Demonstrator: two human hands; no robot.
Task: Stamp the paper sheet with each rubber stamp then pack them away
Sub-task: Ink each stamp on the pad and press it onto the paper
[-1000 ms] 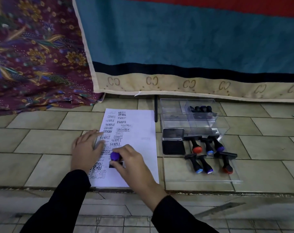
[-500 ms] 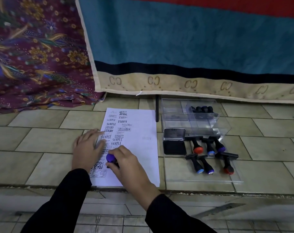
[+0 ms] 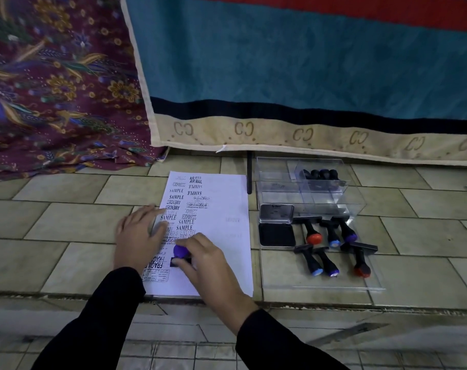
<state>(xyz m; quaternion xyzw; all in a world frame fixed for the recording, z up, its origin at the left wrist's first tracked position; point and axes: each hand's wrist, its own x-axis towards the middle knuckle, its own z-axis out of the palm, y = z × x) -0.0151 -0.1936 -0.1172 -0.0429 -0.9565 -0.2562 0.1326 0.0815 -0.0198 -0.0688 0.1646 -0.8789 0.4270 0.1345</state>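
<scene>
Head view: the right hand [image 3: 211, 265] grips a rubber stamp with a round purple knob [image 3: 180, 251], its black base seemingly down on the lower half of the white paper sheet [image 3: 221, 236], while the left hand [image 3: 138, 236] lies flat, fingers spread, on the sheet's left edge. Just right of the sheet on the pale tiled surface [image 3: 66, 222] sits an open black ink pad [image 3: 277, 234], and beside it six more black-handled stamps [image 3: 311, 231] with red, blue or purple knobs lie on a clear plastic tray [image 3: 373, 285], a clear plastic box [image 3: 280, 172] behind them.
</scene>
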